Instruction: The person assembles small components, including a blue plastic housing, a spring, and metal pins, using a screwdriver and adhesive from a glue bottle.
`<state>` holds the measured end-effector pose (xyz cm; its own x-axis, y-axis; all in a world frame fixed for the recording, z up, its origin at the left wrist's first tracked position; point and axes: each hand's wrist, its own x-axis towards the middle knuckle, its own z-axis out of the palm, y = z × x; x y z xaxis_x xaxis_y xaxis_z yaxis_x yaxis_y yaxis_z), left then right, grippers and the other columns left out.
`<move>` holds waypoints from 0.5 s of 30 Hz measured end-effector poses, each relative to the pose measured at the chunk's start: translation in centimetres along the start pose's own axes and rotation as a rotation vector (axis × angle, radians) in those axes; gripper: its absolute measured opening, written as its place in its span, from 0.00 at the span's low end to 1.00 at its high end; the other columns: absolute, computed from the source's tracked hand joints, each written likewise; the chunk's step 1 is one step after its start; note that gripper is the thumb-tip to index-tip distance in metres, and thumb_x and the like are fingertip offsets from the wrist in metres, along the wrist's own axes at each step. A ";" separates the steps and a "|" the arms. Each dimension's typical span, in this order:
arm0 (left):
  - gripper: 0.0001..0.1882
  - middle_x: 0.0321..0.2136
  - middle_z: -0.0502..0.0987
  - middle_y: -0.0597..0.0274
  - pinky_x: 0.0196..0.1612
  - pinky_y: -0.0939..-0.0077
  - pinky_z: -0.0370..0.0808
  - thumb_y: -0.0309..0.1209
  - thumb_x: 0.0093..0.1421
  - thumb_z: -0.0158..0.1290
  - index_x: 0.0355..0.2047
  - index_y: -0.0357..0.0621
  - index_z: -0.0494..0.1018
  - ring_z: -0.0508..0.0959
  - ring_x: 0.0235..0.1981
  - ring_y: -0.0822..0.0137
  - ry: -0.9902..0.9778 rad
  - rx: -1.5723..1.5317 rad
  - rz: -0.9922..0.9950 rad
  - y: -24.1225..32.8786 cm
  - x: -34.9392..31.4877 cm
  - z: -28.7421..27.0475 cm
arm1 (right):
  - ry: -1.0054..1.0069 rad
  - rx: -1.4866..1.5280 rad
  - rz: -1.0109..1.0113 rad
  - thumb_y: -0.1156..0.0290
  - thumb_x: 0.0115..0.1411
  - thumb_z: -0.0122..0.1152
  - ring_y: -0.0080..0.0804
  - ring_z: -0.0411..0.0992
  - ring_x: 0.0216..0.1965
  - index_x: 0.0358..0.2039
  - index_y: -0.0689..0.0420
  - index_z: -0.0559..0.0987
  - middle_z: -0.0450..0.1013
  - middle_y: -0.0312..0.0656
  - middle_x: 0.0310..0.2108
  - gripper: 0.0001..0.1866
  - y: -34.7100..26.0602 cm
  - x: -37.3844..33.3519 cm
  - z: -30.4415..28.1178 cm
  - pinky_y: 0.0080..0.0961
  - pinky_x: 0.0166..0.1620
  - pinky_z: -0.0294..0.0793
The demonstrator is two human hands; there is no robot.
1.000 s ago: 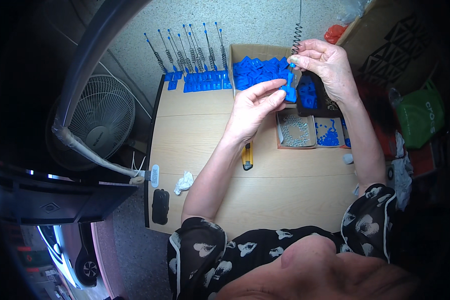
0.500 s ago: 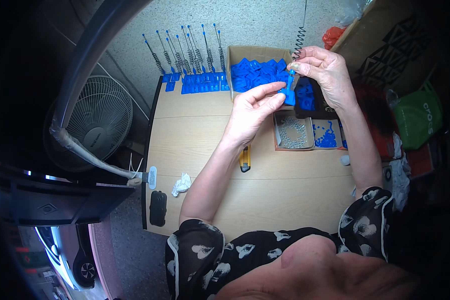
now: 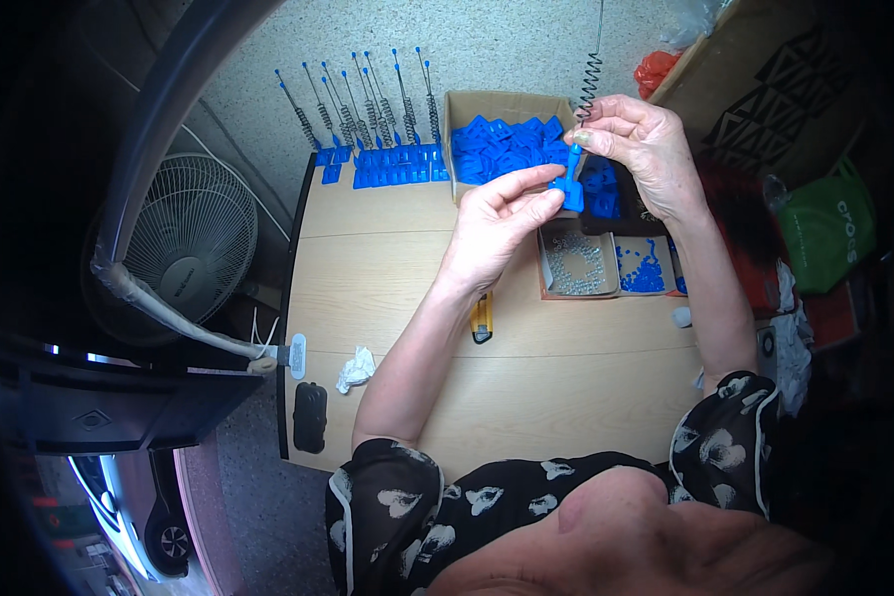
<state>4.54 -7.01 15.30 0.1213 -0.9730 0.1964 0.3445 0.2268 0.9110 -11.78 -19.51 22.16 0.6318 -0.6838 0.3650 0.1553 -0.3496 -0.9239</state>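
Between thumb and fingers my left hand (image 3: 502, 223) pinches a small blue plastic base (image 3: 572, 195) with an upright stem. My right hand (image 3: 641, 149), just above and to the right, is closed on the lower end of a dark coiled spring wire (image 3: 589, 84). The wire stands upright over the stem, and its straight upper part runs out of the picture's top. Wire and stem meet at my right fingertips; how far one sits in the other is hidden. Both hands hover over the far part of the table, in front of a cardboard box (image 3: 451, 149) of loose blue plastic parts.
Finished-looking blue bases with spring wires (image 3: 397, 167) stand in rows at the far left. Small trays hold clear beads (image 3: 576, 263) and blue bits (image 3: 642, 268). A yellow cutter (image 3: 482, 320), crumpled tissue (image 3: 356, 370) and black case (image 3: 310, 417) lie nearer. A fan (image 3: 184, 248) stands left.
The whole view has shifted slightly. My hands keep their grips, and the gap between the wire's end and the blue stem looks smaller.
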 end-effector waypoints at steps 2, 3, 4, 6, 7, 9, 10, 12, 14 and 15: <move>0.21 0.44 0.80 0.57 0.52 0.75 0.77 0.29 0.64 0.58 0.55 0.34 0.73 0.80 0.44 0.71 0.003 -0.002 0.000 0.0 0.0 0.0 | 0.000 -0.004 -0.004 0.76 0.58 0.67 0.28 0.79 0.41 0.43 0.67 0.78 0.81 0.47 0.37 0.14 0.0 -0.1 0.1 0.22 0.48 0.77; 0.21 0.44 0.80 0.58 0.51 0.76 0.77 0.29 0.64 0.58 0.55 0.34 0.73 0.80 0.44 0.72 0.001 0.009 -0.003 0.0 0.0 -0.1 | 0.000 -0.005 -0.008 0.76 0.58 0.67 0.28 0.79 0.41 0.43 0.67 0.78 0.81 0.47 0.37 0.13 0.1 -0.2 0.1 0.22 0.48 0.77; 0.21 0.44 0.80 0.58 0.51 0.76 0.77 0.29 0.64 0.59 0.55 0.34 0.73 0.80 0.44 0.72 0.000 0.019 -0.005 -0.1 0.0 -0.2 | -0.003 -0.007 -0.008 0.76 0.58 0.67 0.28 0.79 0.41 0.43 0.67 0.78 0.81 0.47 0.37 0.13 0.1 -0.2 0.1 0.22 0.48 0.77; 0.21 0.43 0.80 0.58 0.51 0.77 0.77 0.29 0.64 0.59 0.55 0.34 0.73 0.79 0.44 0.72 -0.004 0.017 -0.002 0.0 0.0 0.0 | -0.011 0.004 -0.022 0.77 0.58 0.67 0.28 0.79 0.42 0.43 0.66 0.78 0.81 0.47 0.38 0.13 0.0 -0.3 -0.2 0.22 0.48 0.77; 0.21 0.43 0.81 0.59 0.51 0.77 0.77 0.29 0.64 0.59 0.55 0.35 0.73 0.79 0.44 0.73 -0.009 0.019 -0.001 0.0 0.0 0.0 | -0.015 0.000 -0.022 0.77 0.58 0.67 0.28 0.79 0.42 0.43 0.66 0.78 0.81 0.47 0.38 0.13 0.0 -0.3 -0.3 0.22 0.48 0.77; 0.21 0.43 0.81 0.59 0.50 0.78 0.77 0.29 0.64 0.59 0.55 0.35 0.73 0.79 0.44 0.73 -0.006 0.017 -0.001 0.1 -0.1 0.2 | -0.008 -0.002 -0.018 0.77 0.59 0.67 0.28 0.79 0.42 0.44 0.66 0.78 0.81 0.46 0.37 0.13 0.0 -0.4 -0.3 0.22 0.48 0.77; 0.21 0.43 0.81 0.59 0.50 0.78 0.77 0.29 0.63 0.60 0.55 0.36 0.73 0.79 0.43 0.74 -0.002 0.019 -0.005 0.1 -0.1 0.2 | -0.010 -0.006 -0.019 0.77 0.59 0.67 0.28 0.79 0.42 0.44 0.66 0.78 0.81 0.46 0.37 0.13 0.1 -0.4 -0.3 0.22 0.48 0.77; 0.21 0.42 0.81 0.60 0.50 0.79 0.77 0.29 0.63 0.60 0.55 0.36 0.74 0.79 0.43 0.74 -0.002 0.010 -0.001 0.0 -0.1 0.3 | 0.009 0.020 -0.031 0.77 0.59 0.67 0.29 0.79 0.42 0.44 0.67 0.78 0.80 0.46 0.38 0.13 0.2 -0.4 -0.2 0.22 0.48 0.78; 0.21 0.41 0.81 0.61 0.49 0.80 0.77 0.29 0.63 0.60 0.55 0.37 0.74 0.79 0.42 0.75 -0.004 -0.001 0.001 0.1 -0.1 0.3 | 0.008 0.011 -0.024 0.77 0.59 0.67 0.28 0.79 0.41 0.45 0.67 0.77 0.80 0.47 0.37 0.14 0.1 -0.4 -0.2 0.22 0.48 0.77; 0.21 0.41 0.81 0.61 0.49 0.81 0.77 0.29 0.62 0.61 0.54 0.37 0.74 0.79 0.42 0.76 -0.004 0.004 -0.003 0.1 -0.1 0.4 | 0.011 0.005 -0.017 0.77 0.58 0.68 0.28 0.79 0.41 0.45 0.67 0.76 0.80 0.47 0.37 0.15 0.0 -0.4 -0.2 0.21 0.47 0.77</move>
<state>4.21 -6.88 15.56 0.1165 -0.9739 0.1949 0.3413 0.2236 0.9130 -12.20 -19.35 22.00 0.6207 -0.6850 0.3814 0.1691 -0.3581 -0.9183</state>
